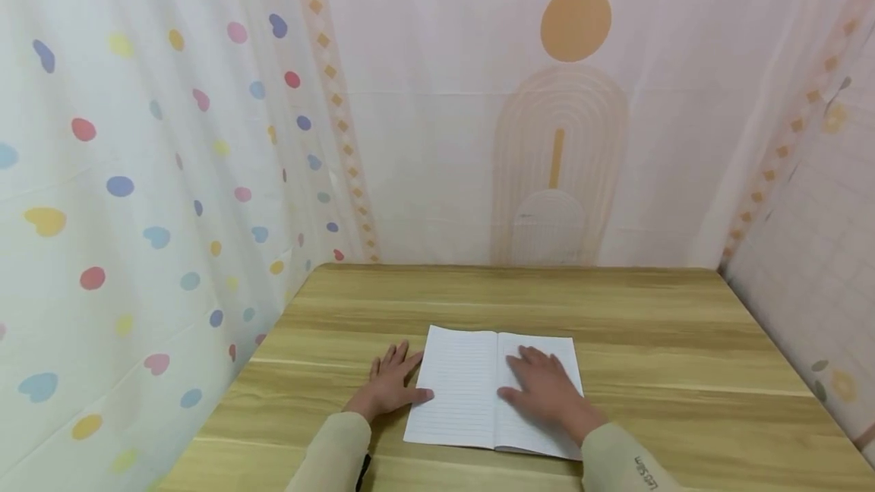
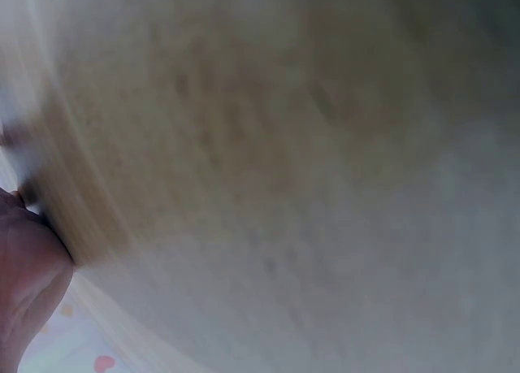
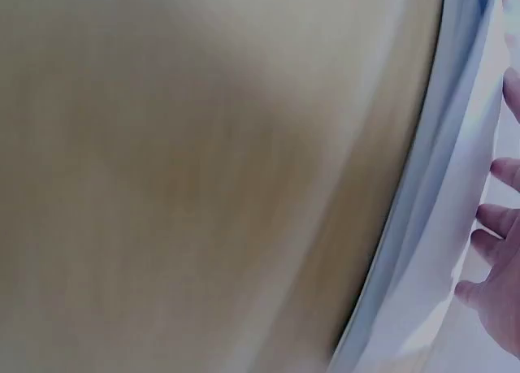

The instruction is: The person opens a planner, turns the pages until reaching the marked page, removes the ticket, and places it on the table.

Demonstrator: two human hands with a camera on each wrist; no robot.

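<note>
An exercise book (image 1: 456, 389) with ruled white pages lies open on the wooden table, its fold running away from me. At its left edge is my left hand (image 1: 391, 388), fingers spread on the table and thumb reaching onto the left page. My right hand (image 1: 543, 389) rests on the right page with its fingers spread out. In the right wrist view, the fingers of my right hand (image 3: 502, 251) appear beside the book's page edges (image 3: 443, 194), which stand slightly apart. Only part of my left hand (image 2: 31, 279) shows in the left wrist view.
The wood-grained table (image 1: 670, 355) extends around the book on all sides. A curtain with coloured dots (image 1: 137, 211) hangs at the left. Behind the table's far edge hangs a pale curtain with arch patterns (image 1: 437, 173); another patterned cloth (image 1: 813, 249) hangs at the right.
</note>
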